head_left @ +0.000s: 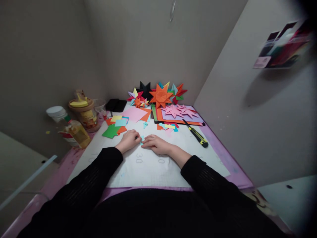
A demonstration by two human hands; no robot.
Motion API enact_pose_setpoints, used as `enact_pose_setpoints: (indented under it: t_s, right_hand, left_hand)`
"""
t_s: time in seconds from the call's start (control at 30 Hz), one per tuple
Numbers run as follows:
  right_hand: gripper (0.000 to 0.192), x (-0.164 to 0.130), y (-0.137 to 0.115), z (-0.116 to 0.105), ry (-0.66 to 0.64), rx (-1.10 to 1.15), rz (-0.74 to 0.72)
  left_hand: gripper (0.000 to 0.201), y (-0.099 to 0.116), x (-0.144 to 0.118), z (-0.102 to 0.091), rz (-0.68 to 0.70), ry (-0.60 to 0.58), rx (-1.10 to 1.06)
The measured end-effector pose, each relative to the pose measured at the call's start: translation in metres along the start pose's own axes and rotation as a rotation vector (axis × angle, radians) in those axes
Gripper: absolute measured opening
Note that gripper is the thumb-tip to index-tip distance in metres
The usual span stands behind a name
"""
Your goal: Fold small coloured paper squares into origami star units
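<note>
Frame centre | left hand (128, 139) and right hand (156, 143) pinched on small light-blue paper piece (142, 139), on white cutting mat (148, 165) | risk: crease skews if fingers slip

Two hands (128, 140) (158, 144) are resting by one cutter (196, 135); two pink stars (172, 110) (187, 111) and one big orange star (160, 96) are lying behind.
</note>
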State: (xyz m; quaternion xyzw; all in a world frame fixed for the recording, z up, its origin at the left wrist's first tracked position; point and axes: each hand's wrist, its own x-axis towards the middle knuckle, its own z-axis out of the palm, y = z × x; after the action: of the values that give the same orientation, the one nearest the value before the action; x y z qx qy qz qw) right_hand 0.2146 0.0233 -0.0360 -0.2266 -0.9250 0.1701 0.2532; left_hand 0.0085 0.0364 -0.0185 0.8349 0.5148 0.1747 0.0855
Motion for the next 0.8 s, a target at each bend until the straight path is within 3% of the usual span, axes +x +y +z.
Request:
enact_pose_setpoints:
  t_s: [0.2,0.8]
  right_hand:
    - [0.043,0.0015,-0.0043,-0.0005,-0.009,-0.031,0.009]
    - [0.022,0.0028,-0.0019,0.0001,0.009,-0.019,-0.018]
  left_hand:
    - [0.022,0.0009,0.0003,-0.0004,-0.003,-0.012,0.017]
    - [0.018,0.0028,0.0007,0.0,-0.026,0.005,0.004]
